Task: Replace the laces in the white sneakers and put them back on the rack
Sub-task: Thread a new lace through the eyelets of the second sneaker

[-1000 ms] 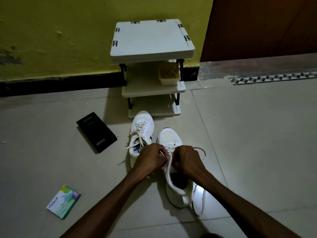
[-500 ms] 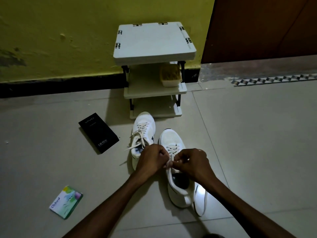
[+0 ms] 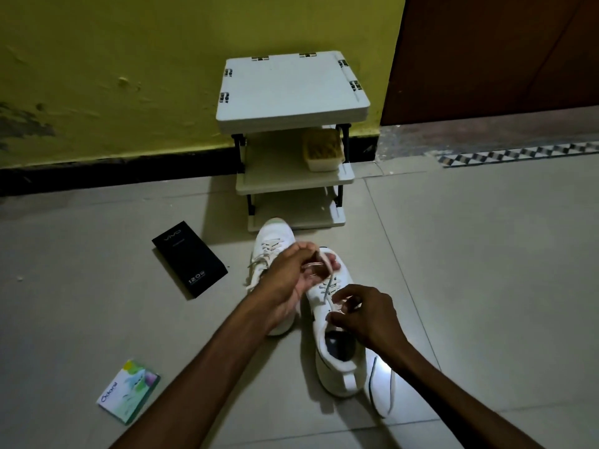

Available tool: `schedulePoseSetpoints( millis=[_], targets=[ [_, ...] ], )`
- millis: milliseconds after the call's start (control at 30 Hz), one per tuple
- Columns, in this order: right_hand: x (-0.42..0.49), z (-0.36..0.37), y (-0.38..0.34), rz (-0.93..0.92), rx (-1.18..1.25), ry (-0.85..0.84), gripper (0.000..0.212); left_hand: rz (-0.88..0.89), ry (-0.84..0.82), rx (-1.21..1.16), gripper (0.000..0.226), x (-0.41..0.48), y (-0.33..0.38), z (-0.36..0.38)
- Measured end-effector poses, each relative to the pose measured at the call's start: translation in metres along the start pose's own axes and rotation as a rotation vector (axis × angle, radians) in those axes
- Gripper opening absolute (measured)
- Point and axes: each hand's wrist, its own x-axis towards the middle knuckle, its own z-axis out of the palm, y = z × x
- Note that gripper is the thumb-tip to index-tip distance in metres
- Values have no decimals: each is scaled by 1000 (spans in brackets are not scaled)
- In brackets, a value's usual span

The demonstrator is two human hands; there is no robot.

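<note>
Item 1. A green packet, marked "Odonil", is laid flat on the tiled floor at the far left.

Item 2. A black box, printed "vivo" and "120W", is set flat on the floor, beyond the packet and just left of the sneakers.

Item 3. A laced sneaker, white, is stood on the floor with its toe close to the rack's lowest shelf.

Item 4. The left hand is raised over the sneakers, its fingers curled round gathered loops of the lace.

Item 5. A white three-shelf rack is placed against the yellow wall; a pale tub is kept on its middle shelf.

Item 6. A second sneaker, white, is stood beside the first, nearer the camera, with the lace drawn up from its eyelets to the left hand.

Item 7. The right hand is held at the upper eyelets, where the lace is pinched between thumb and fingertips.

Item 8. A brown door is seen at the far right.
</note>
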Motion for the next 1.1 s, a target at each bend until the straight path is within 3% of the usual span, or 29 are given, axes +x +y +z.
schedulePoseSetpoints(
  millis=[33,67,133,200,233,300,367,500,633,733,800,900,933,1000,1067,1100],
  targets=[
    [0,1,-1,3,1,15,26,-55,-26,-76,13,-1,-5,1],
    [0,2,0,14,7,31,27,-82,-33,24,12,1,-7,1],
    [0,4,0,39,25,57,32,-41,0,713,14,5,-7,-3],
    [1,5,2,64,40,60,36,26,-79,1429,22,8,-14,-6],
    [1,5,2,73,48,55,37,10,-135,1651,26,8,-20,-6],
    [2,6,2,87,53,49,38,22,-171,1869,31,7,-34,-5],
    [3,6,2,98,53,55,38,125,-139,1781,24,9,-36,-3],
    [2,8,2,97,57,77,37,50,-153,823,24,5,11,-2],
    [5,10,2,100,44,60,37,150,-307,222,37,-17,64,9],
    [9,7,2,101,48,32,39,231,-348,-180,20,-30,103,25],
    [11,7,2,107,49,23,39,284,-382,-151,13,-36,115,37],
    [13,5,4,82,29,-8,37,252,-410,-63,24,-38,111,42],
    [13,2,5,59,20,-43,36,245,-379,62,26,-37,107,40],
    [13,-6,9,-6,-25,-121,37,274,-264,553,27,-31,99,34],
    [12,-12,15,-112,-186,-114,39,334,-117,1031,26,-21,85,29],
    [11,-12,17,-163,-277,-87,40,362,-59,1145,25,-17,74,27]
  ],
)
